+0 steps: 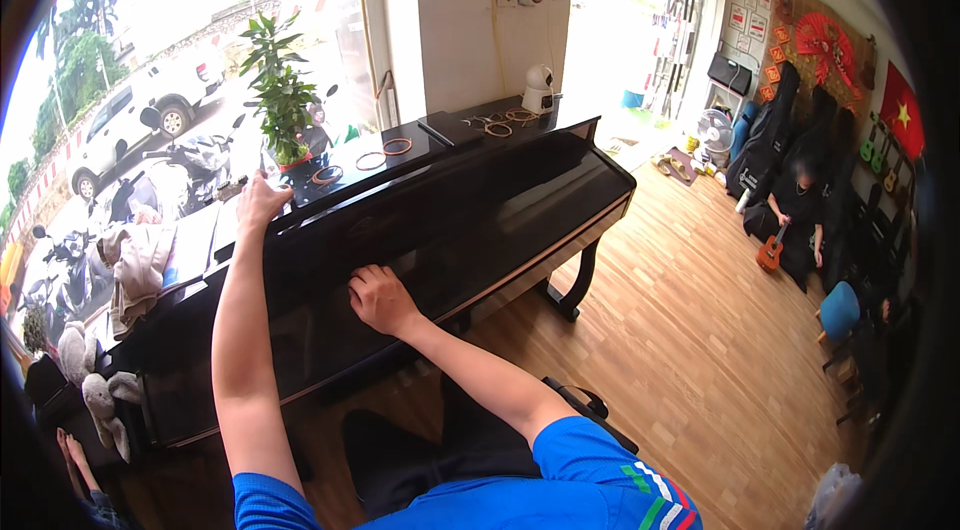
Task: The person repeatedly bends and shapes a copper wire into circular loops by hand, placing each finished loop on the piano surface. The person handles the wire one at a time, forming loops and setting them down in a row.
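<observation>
A black upright digital piano (520,192) stretches in front of me, its glossy top sloping toward me. My left hand (262,202) reaches to the piano's far edge, thumb and a finger apart, beside a potted plant (278,95). Low on the glossy surface, my right hand (382,300) rests with curled fingers; whatever may lie under them is hidden. Coiled strings or cables, including a copper-coloured ring (397,146), lie on the ledge behind the piano, right of the plant. A dark flat box (436,130) sits farther along that ledge.
A white camera (539,90) stands at the ledge's right end. Grey plush toys (103,400) and beige cloth (140,270) lie to the left. Across the wooden floor (660,330), a person (797,210) sits with a ukulele (770,252) beside black instrument bags (765,145). A blue chair (839,310) stands nearby.
</observation>
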Demonstrator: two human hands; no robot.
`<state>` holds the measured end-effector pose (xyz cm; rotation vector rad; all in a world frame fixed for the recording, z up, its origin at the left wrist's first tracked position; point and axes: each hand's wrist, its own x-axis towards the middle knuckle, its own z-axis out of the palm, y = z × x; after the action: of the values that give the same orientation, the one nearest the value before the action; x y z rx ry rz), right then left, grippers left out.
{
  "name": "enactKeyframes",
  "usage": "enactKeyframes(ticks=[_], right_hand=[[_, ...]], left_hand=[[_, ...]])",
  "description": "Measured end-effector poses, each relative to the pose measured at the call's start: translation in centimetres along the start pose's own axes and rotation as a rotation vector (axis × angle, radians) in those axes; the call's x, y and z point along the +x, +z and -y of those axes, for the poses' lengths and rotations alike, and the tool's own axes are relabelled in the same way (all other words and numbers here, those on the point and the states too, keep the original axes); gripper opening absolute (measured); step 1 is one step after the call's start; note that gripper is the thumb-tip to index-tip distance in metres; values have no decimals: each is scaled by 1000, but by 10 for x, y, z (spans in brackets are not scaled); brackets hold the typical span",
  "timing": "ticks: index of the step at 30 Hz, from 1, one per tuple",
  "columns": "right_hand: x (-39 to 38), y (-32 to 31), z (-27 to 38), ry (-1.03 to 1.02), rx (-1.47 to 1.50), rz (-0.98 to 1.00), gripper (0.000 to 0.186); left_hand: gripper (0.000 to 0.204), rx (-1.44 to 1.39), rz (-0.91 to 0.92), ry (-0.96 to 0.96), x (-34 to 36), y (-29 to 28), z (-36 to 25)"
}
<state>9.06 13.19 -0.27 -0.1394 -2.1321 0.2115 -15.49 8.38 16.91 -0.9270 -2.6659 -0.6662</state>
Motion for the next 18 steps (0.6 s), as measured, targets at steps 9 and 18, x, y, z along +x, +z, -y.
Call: enactKeyframes(ticks=[9, 18], right_hand=[[-5, 0, -11, 38, -8, 35, 10], [3, -2, -19, 609, 643, -123, 29]], left_hand=[[53, -719, -435, 488, -169, 25, -30], [58, -797, -293, 328, -216, 100, -7]])
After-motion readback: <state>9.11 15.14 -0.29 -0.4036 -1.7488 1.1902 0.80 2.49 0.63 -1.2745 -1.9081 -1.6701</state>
